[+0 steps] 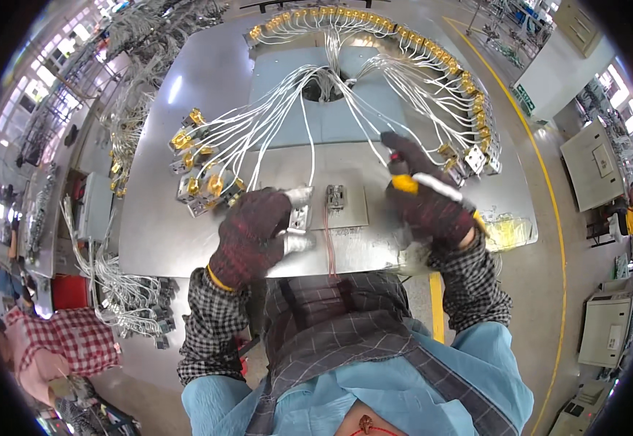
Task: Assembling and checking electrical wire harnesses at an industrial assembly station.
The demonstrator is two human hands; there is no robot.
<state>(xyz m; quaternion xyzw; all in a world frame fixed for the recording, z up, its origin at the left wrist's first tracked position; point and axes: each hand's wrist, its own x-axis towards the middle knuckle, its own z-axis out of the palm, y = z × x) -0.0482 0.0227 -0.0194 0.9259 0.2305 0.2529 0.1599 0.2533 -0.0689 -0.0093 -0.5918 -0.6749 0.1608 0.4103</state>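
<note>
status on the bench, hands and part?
Left hand gripping metal switch block. Right hand holding yellow-handled tool. White wires fan close behind.

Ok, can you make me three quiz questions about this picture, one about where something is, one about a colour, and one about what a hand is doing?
1. Where is the left hand?
A. on a small metal part on the metal table
B. up by the ceiling
C. in a pocket

2. What colour are the many thin wires spread over the table?
A. green
B. white
C. black

3. What is the right hand doing?
A. lying flat and open
B. waving
C. gripping a tool with a yellow band

Answers: 1 A, the gloved fingers press on the part; 2 B, the strands look white; 3 C, the glove is closed round the tool.
</note>
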